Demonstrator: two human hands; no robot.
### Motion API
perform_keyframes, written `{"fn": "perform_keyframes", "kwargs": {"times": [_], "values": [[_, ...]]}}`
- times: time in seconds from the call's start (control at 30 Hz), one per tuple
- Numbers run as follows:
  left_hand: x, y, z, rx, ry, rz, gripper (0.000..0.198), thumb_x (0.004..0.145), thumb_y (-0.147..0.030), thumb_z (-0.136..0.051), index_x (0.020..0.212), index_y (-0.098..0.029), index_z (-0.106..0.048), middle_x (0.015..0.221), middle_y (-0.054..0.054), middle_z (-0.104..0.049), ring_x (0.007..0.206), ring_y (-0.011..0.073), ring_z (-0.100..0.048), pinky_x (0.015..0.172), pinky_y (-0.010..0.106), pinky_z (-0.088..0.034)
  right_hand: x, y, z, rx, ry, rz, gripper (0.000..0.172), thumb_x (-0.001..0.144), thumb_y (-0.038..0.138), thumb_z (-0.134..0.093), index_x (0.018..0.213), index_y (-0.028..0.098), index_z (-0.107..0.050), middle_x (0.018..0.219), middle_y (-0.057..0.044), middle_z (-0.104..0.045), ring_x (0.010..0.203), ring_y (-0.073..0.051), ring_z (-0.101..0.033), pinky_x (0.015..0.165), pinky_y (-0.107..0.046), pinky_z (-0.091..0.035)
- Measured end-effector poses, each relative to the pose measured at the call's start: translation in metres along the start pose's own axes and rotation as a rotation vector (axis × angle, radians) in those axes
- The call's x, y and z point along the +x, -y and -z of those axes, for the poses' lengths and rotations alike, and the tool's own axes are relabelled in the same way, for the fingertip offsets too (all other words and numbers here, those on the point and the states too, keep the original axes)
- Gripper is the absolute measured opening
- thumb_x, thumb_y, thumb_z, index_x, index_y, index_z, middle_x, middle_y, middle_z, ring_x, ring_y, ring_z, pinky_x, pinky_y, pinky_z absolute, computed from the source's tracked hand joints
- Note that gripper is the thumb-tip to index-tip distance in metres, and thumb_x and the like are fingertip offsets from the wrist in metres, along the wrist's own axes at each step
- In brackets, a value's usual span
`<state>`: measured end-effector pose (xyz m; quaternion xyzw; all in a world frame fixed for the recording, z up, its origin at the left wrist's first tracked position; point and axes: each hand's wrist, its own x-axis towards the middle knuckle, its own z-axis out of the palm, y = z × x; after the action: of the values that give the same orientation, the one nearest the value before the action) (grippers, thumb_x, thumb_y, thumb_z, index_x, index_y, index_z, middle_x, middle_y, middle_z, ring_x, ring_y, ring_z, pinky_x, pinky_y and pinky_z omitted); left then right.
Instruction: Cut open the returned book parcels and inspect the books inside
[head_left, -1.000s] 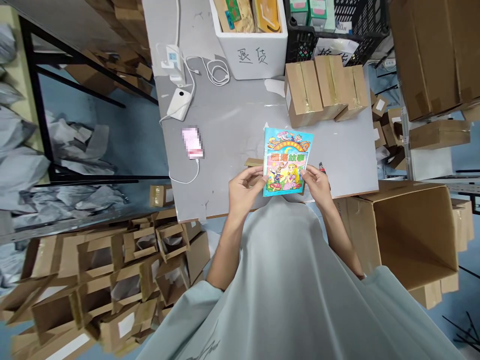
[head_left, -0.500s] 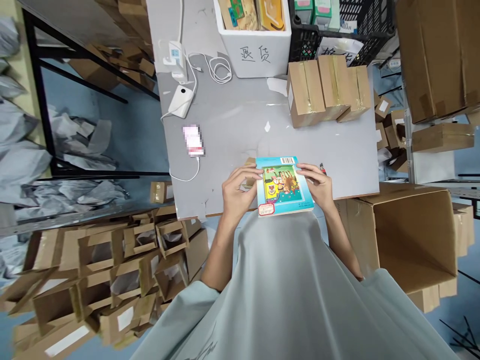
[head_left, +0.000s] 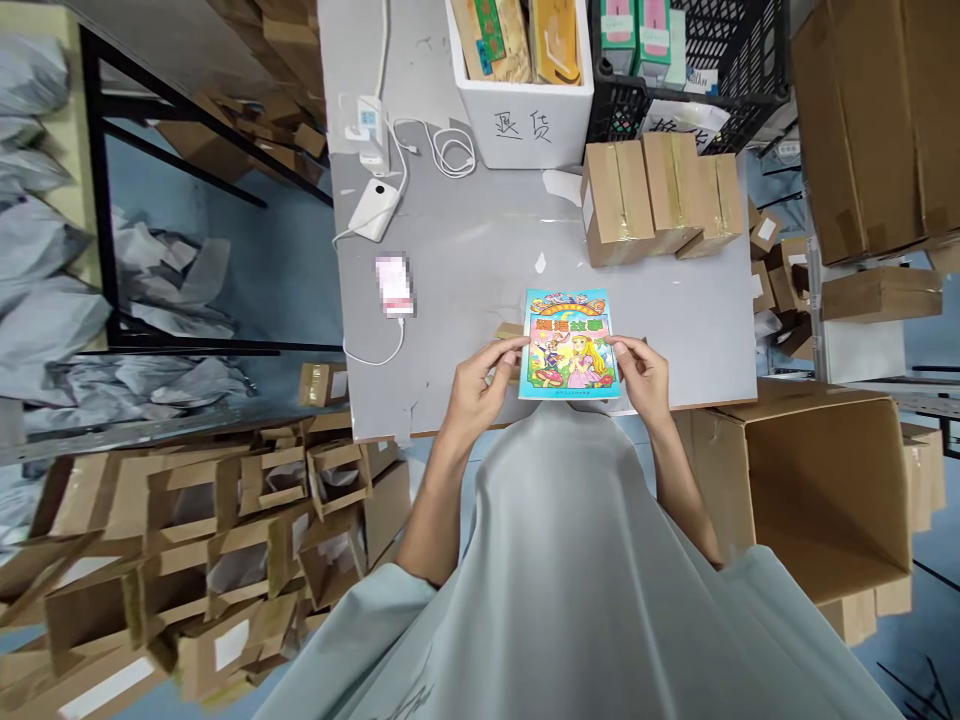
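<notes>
With the grip as my clock centre, I'm seeing the gray worktable (head_left: 480, 235) spreading toward 12 o'clock and the pale shirt (head_left: 570, 540) filling 6. A large open carton (head_left: 832, 470) is sitting at 4; a white foam bin (head_left: 517, 145) is standing between 11 and 12, and a black plastic crate (head_left: 615, 112) at 1. Before the crate, 3 taped cardboard boxes (head_left: 673, 185) are standing side by side.

The left hand (head_left: 480, 385) is clamping its fingertips on the 9 o'clock edge of the illustrated children's book (head_left: 570, 345), the right hand (head_left: 643, 375) on the 3 o'clock edge; what the fingers underneath are doing, I cannot tell. The book is facing front cover up between both hands.

I'm judging that good handling is calling for light, even pressure, without bowing the cover. The table's near edge is running close at 6; more room is opening toward 3, past the right hand. Between 9 and 10, a phone (head_left: 394, 286) on its white charging cable (head_left: 382, 357) is limiting sideways travel.
</notes>
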<state>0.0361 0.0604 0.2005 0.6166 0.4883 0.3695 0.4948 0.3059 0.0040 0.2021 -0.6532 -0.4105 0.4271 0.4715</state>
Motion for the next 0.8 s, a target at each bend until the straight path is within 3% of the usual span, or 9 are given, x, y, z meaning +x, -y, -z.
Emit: {"fn": "perform_keyframes", "kwargs": {"times": [0.1, 0.17, 0.3, 0.37, 0.47, 0.67, 0.8], "values": [[0.002, 0.0, 0.0, -0.043, -0.029, 0.0, 0.049, 0.104, -0.063, -0.073, 0.126, -0.02, -0.085, 0.122, 0.012, -0.086, 0.098, 0.0215, -0.082, 0.091, 0.035, -0.067, -0.001, 0.005, 0.0, 0.012, 0.013, 0.006, 0.053, 0.101, 0.072, -0.073, 0.124, 0.025, -0.086, 0.112, -0.01, -0.086, 0.096, -0.025, -0.079, 0.078, -0.036, -0.066], [0.004, -0.002, -0.001, -0.07, -0.09, 0.021, 0.048, 0.1, -0.064, -0.078, 0.117, -0.02, -0.086, 0.112, 0.011, -0.087, 0.093, 0.021, -0.082, 0.089, 0.034, -0.067, -0.002, 0.01, -0.001, 0.016, 0.019, 0.017, 0.052, 0.099, 0.07, -0.078, 0.124, 0.025, -0.086, 0.111, -0.009, -0.087, 0.091, -0.023, -0.078, 0.075, -0.034, -0.065], [0.011, -0.013, 0.0, -0.116, -0.143, 0.083, 0.049, 0.094, -0.07, -0.084, 0.094, -0.021, -0.082, 0.074, 0.002, -0.077, 0.067, 0.0175, -0.075, 0.068, 0.03, -0.064, -0.002, 0.02, -0.003, 0.001, -0.005, 0.003, 0.049, 0.098, 0.072, -0.079, 0.103, 0.024, -0.084, 0.076, -0.002, -0.079, 0.059, -0.016, -0.062, 0.057, -0.031, -0.055], [0.016, -0.02, 0.002, -0.149, -0.124, 0.117, 0.05, 0.091, -0.071, -0.087, 0.09, -0.022, -0.08, 0.063, -0.001, -0.069, 0.055, 0.0152, -0.067, 0.054, 0.026, -0.056, 0.0, 0.026, -0.003, 0.017, -0.004, -0.016, 0.052, 0.095, 0.076, -0.081, 0.097, 0.023, -0.083, 0.065, 0.001, -0.071, 0.053, -0.014, -0.057, 0.053, -0.029, -0.051], [0.02, -0.024, 0.005, -0.195, -0.1, 0.155, 0.049, 0.091, -0.07, -0.088, 0.091, -0.022, -0.08, 0.057, -0.002, -0.065, 0.047, 0.0132, -0.06, 0.047, 0.025, -0.048, 0.003, 0.034, -0.003, 0.034, 0.029, -0.043, 0.053, 0.093, 0.076, -0.083, 0.094, 0.023, -0.084, 0.062, 0.002, -0.069, 0.051, -0.013, -0.055, 0.05, -0.028, -0.048], [0.02, -0.015, 0.007, -0.248, -0.128, 0.132, 0.052, 0.094, -0.072, -0.084, 0.104, -0.02, -0.085, 0.075, 0.004, -0.081, 0.049, 0.0133, -0.065, 0.047, 0.025, -0.05, -0.002, 0.039, -0.006, 0.018, -0.001, -0.032, 0.043, 0.096, 0.064, -0.084, 0.109, 0.024, -0.091, 0.083, -0.004, -0.084, 0.053, -0.014, -0.058, 0.053, -0.031, -0.054], [0.021, -0.011, 0.012, -0.148, -0.148, 0.091, 0.06, 0.101, -0.074, -0.074, 0.119, -0.02, -0.089, 0.103, 0.012, -0.089, 0.08, 0.0216, -0.082, 0.068, 0.03, -0.066, -0.001, 0.039, -0.007, -0.029, -0.004, -0.021, 0.05, 0.102, 0.065, -0.075, 0.129, 0.026, -0.091, 0.098, -0.006, -0.089, 0.063, -0.019, -0.068, 0.061, -0.035, -0.062]]}}
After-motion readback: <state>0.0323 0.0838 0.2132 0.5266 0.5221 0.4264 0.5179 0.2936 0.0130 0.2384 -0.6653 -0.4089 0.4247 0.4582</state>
